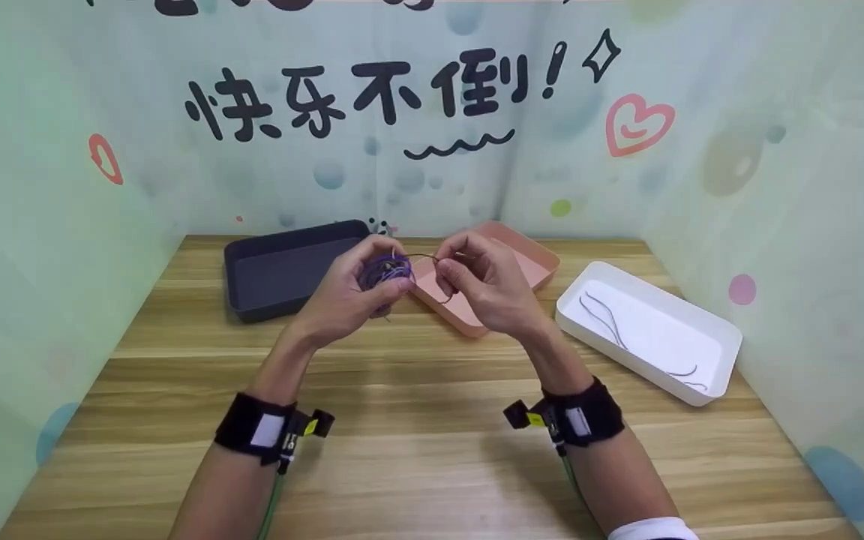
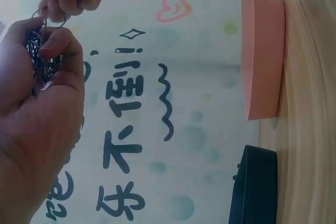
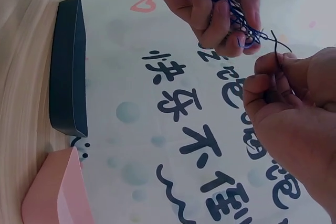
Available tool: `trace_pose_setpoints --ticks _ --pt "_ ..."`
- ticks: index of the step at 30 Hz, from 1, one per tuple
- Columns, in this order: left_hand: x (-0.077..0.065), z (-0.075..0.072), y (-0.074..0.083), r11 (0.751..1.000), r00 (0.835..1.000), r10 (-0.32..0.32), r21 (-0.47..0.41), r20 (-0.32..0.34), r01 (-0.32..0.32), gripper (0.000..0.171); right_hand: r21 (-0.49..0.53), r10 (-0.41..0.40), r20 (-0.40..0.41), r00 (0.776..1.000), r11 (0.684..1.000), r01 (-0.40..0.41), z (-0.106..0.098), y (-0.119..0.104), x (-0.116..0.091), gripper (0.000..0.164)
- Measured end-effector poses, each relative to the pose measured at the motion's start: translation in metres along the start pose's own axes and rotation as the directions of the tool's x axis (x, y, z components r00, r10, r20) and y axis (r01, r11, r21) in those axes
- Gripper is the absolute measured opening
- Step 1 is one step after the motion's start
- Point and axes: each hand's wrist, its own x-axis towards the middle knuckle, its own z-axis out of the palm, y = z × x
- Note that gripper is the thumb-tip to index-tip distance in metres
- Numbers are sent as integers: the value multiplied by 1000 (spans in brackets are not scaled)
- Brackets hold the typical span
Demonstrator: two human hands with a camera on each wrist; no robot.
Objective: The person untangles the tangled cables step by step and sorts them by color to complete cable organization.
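Note:
A tangled bundle of thin cords, purple, blue and whitish, sits in the grip of my left hand. In the right wrist view the bundle pokes out between curled fingers. My right hand pinches one thin dark cord between thumb and forefinger. That cord stretches across the short gap from the bundle to the right fingertips. In the right wrist view the dark cord rises past the fingers. Both hands are raised above the table, the right one in front of the pink tray.
A dark tray lies at the back left, partly behind the left hand. To the right, a white tray holds several thin grey cords. Printed curtains enclose the wooden table at the back and sides.

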Motion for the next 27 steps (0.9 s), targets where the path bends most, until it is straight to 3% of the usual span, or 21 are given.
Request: trace_pose_setpoints --ticks 3,5,7,10,12,14,19,27 --pt "-1 -4 2 1000 1000 -5 7 -13 5 30 -114 -29 -2 1000 993 29 -5 0 -1 6" --pt "-2 -6 3 1000 1000 -5 29 -15 6 30 -248 -80 6 997 966 79 -10 1 -2 7" --pt "-1 -7 4 998 1000 -6 55 -22 7 30 -403 -138 19 990 905 134 -15 5 -2 8" --pt "-2 -9 5 995 999 -7 95 -39 11 31 -602 -207 47 977 775 193 -24 12 -2 8" --pt "-2 -11 6 993 999 -7 119 -52 14 32 -682 -220 61 974 703 202 -29 17 -2 7" --pt "-3 -13 6 990 998 -4 141 -65 14 32 -728 -211 67 975 658 192 -34 19 -4 8" --pt "-4 -17 9 986 995 4 164 -102 13 29 -783 -160 28 987 610 121 -44 22 -9 10" --pt "-5 -21 9 984 988 59 176 -141 -34 23 -805 -161 -7 987 586 90 -55 25 -11 8"
